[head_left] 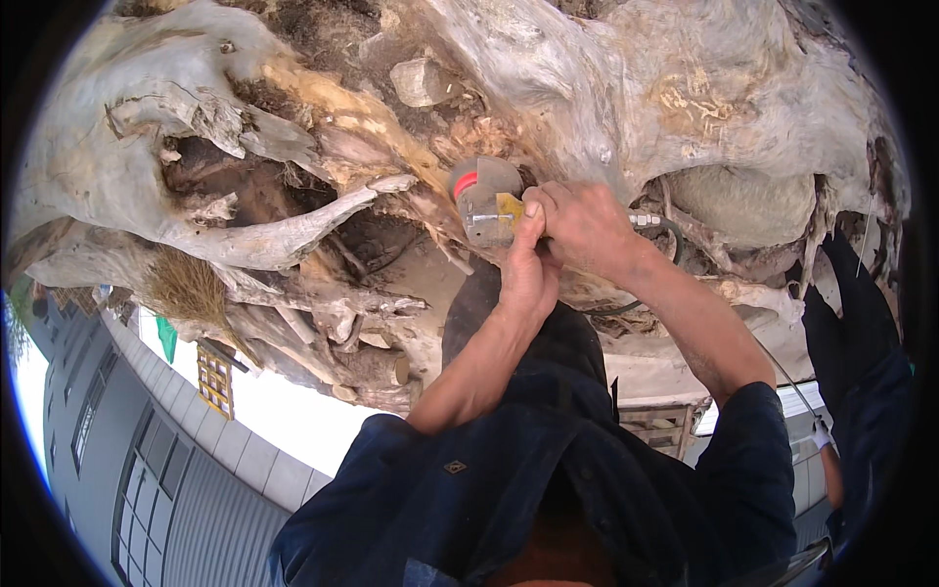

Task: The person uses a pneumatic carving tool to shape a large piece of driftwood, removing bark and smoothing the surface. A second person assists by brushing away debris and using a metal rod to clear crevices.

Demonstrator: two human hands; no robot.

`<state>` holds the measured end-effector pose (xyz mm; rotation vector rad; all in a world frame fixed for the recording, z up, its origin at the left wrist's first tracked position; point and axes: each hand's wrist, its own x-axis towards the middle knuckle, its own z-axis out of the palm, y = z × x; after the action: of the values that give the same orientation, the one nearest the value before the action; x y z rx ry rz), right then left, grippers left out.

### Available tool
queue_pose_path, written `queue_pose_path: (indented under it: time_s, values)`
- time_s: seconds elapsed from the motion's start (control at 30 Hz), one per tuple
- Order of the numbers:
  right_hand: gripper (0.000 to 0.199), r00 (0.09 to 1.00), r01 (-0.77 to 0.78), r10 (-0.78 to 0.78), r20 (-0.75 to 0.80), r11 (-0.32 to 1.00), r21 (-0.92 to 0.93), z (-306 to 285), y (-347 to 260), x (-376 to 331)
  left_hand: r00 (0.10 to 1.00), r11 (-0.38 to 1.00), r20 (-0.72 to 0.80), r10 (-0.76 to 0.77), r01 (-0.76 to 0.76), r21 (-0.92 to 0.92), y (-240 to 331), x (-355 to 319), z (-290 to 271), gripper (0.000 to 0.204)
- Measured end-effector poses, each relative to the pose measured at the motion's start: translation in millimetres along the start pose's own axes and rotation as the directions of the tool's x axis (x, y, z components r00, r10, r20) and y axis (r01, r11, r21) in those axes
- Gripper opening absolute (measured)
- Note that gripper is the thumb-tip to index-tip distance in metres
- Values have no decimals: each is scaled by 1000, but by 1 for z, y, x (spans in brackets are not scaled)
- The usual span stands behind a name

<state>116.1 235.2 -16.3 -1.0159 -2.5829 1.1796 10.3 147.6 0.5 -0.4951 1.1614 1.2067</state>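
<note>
Both my hands grip an air-powered angle grinder with a grey rounded guard [489,227], a red ring on its head and a yellow patch on its body. My left hand [528,279] is closed round the near side, thumb up. Over the rear body wraps my right hand [590,227], beside the metal hose fitting [646,220]. A dark air hose [677,240] curves down from that fitting. The grinder's head is against or just over the orange-brown wood of a large gnarled root [416,147]; I cannot tell whether it touches.
Pale weathered trunk wood [577,88] spreads across the far side, with hollows and jagged branches. A curved bare branch [313,225] juts in from the left. A wood chunk [424,82] lies in a hollow. At the right stands another person in dark clothes [871,391], holding a thin rod.
</note>
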Motion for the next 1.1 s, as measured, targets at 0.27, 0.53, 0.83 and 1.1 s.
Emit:
queue_pose_path:
  time_s: [0.27,0.53,0.83,1.1]
  values:
    - [27,1000,-16,16,-7,998,55,-5,-1,8,999,999,-16,37,-36,27,6,4,3,56]
    - [28,1000,-13,12,16,998,60,4,3,-6,1000,995,15,-10,9,96,-9,-3,-4,55]
    - [31,988,19,-25,155,999,37,7,11,-28,996,996,-5,-89,89,4,-34,-15,-12,53]
    - [31,990,-4,-5,138,998,70,-3,6,-23,997,998,51,-55,54,32,-33,-13,-15,58]
